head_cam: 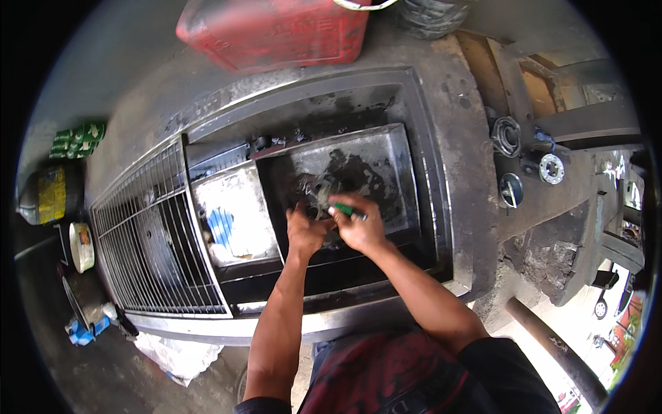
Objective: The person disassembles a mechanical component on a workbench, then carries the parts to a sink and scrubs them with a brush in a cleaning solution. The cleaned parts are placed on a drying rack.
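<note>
My right hand [359, 222] grips a brush by its green handle [344, 208], with the pale bristle end pointing up and left. Close beside it, my left hand [305, 230] holds a small dark part [309, 199], wet and shiny, at the bristles. Its shape is blurred and partly covered by my fingers. Both hands are over a shallow metal tray [390, 150], whose floor carries dark, oily liquid. This tray is set inside a larger rectangular metal basin [434, 181].
A wire grate [139, 248] covers the basin's left end. Beside the tray, a bright metal panel [243, 196] bears a blue striped piece [221, 230]. A red jerrycan [289, 33] stands beyond the far rim. Metal parts [551, 168] and a cup [511, 190] lie on the right ledge.
</note>
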`<state>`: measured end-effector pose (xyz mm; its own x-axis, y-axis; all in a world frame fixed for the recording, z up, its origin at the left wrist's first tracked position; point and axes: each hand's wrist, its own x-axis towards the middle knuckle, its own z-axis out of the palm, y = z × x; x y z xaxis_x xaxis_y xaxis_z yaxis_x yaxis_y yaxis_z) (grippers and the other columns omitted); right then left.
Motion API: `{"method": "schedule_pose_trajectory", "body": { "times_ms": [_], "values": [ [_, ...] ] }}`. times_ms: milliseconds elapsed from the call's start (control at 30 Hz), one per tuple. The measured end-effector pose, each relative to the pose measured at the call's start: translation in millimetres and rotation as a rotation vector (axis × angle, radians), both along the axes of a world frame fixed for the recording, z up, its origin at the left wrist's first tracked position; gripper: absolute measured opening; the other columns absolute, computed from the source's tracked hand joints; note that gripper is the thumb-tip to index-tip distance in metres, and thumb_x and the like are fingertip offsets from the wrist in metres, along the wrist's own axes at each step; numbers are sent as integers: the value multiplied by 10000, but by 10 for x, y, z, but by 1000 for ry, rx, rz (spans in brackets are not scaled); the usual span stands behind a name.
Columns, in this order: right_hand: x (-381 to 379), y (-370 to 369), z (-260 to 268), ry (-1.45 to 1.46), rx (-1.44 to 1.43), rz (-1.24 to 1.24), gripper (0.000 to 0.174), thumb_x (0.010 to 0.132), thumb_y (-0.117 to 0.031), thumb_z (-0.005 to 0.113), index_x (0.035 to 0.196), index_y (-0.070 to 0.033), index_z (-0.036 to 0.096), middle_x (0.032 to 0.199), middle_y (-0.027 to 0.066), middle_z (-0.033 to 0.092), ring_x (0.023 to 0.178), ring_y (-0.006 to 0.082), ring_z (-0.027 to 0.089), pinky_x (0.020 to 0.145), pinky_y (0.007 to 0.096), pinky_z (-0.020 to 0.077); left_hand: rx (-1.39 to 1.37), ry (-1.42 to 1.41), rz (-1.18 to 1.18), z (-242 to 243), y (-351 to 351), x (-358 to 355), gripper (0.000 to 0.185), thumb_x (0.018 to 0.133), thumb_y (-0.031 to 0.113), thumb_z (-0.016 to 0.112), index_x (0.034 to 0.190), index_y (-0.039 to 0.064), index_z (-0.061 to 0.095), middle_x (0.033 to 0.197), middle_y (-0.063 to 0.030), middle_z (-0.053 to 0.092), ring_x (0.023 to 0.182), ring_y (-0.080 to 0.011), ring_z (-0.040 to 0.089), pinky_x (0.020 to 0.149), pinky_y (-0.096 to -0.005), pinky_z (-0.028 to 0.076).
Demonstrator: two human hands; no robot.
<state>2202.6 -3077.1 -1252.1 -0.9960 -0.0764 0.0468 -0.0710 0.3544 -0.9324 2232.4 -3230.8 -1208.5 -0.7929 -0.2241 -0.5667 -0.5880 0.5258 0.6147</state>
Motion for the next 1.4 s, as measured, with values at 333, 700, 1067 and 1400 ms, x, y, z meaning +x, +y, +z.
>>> {"method": "schedule_pose_trajectory", "body": {
  "times_ms": [333,700,1067,1400],
  "values": [
    [-434,254,-98,-290,583,-64,213,941,-269,693,1035,-85,747,998,188,751,971,401,713,857,472,549,-236,-105,-132,302,131,-73,1043,612,222,954,1478,-36,433,1435,-296,430,1264,-449,572,1074,-450,507],
    [-217,79,607,-370,95,192,170,882,-102,755,1051,-99,770,1047,191,744,970,368,726,815,403,562,-311,7,-137,175,204,13,919,648,264,908,1404,-35,478,1386,-353,458,1159,-482,626,999,-482,543],
    [-323,174,46,-436,205,197,240,966,-295,705,1146,-143,750,1077,135,762,950,224,749,829,349,560,-241,-1,-215,254,139,-6,958,635,215,926,1447,-3,465,1382,-282,462,1212,-477,587,1055,-474,512],
    [-334,297,-157,-465,281,-103,238,934,-249,731,1089,-69,744,1064,176,750,1019,369,709,874,430,535,-478,-285,-528,306,453,-543,1025,701,445,914,1442,-53,410,1385,-251,571,1265,-391,606,1035,-419,524]
  ]
}}
